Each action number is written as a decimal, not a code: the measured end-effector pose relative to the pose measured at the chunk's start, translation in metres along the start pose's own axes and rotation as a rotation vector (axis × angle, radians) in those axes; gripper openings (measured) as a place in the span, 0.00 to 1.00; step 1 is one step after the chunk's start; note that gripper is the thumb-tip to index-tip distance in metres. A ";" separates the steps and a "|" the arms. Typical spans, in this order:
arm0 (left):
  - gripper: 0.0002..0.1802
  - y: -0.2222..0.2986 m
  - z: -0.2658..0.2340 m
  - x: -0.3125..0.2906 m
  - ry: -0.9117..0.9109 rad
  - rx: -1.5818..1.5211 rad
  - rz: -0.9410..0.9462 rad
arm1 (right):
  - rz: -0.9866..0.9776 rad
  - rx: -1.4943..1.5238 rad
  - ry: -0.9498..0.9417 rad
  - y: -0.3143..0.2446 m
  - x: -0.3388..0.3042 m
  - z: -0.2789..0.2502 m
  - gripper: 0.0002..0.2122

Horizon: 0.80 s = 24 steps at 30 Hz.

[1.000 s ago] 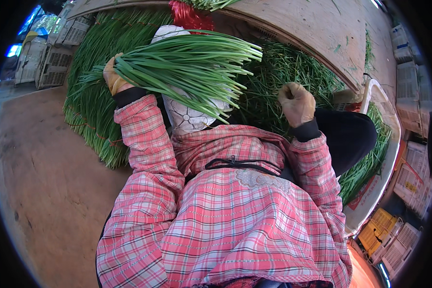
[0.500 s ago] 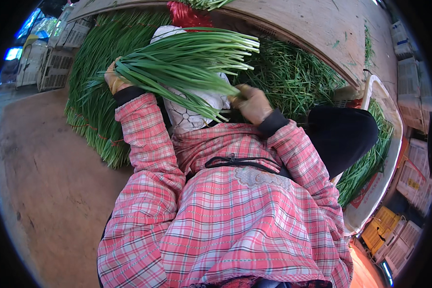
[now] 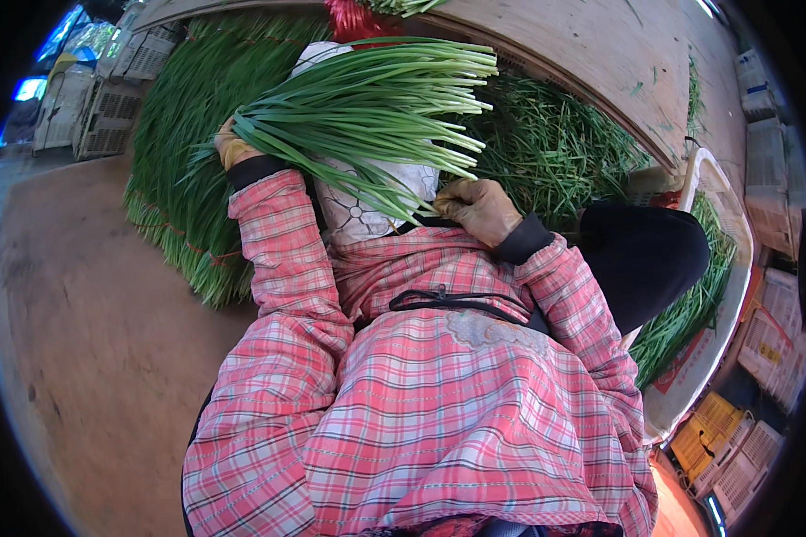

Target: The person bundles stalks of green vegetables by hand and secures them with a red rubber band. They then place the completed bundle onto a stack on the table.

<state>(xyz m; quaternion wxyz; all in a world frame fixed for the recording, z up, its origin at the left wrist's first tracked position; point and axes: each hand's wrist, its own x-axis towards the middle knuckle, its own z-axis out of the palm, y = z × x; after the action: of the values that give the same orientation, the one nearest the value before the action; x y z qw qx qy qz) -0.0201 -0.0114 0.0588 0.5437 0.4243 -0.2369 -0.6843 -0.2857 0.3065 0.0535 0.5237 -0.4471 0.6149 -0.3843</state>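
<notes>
A loose fan of garlic chives (image 3: 358,121) lies across my lap, with pale stalk ends to the right and green leaves to the left. My left hand (image 3: 235,148), in a thin tan glove, is closed around the leafy end. My right hand (image 3: 479,210), gloved too, pinches at the stalk tips on the near edge of the bunch. Its fingertips meet the lowest chive ends, though the exact grip is partly hidden. Under the bunch shows a white patterned cloth (image 3: 354,210). Many chives tied in bundles (image 3: 175,192) are heaped beyond my left hand.
Loose green leaves (image 3: 555,134) pile up beyond my right hand, below a wooden board (image 3: 618,54). A white crate (image 3: 743,237) with more greens stands right of my dark-clothed knee (image 3: 645,255). Red string (image 3: 358,20) lies at the far side. Stacked crates (image 3: 107,116) stand far left.
My right hand has moved slightly down and right, to the lowest stalk ends. The chives in my left hand are fanned a little wider, and the view has shifted slightly.
</notes>
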 end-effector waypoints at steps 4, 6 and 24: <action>0.16 0.007 -0.007 0.005 0.006 -0.071 -0.023 | -0.051 -0.272 0.060 -0.020 -0.003 -0.008 0.11; 0.16 0.006 0.003 -0.003 0.039 -0.083 -0.077 | -0.212 -0.427 0.108 -0.018 -0.002 -0.001 0.12; 0.15 0.006 0.022 -0.018 -0.007 0.278 0.254 | -0.368 -0.335 0.200 -0.037 -0.034 -0.032 0.03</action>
<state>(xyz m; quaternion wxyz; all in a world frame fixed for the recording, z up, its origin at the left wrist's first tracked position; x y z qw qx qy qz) -0.0346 0.0006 0.0814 0.5611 0.4599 -0.3827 -0.5721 -0.3098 0.3277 0.1038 0.3003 -0.5915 0.6272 -0.4082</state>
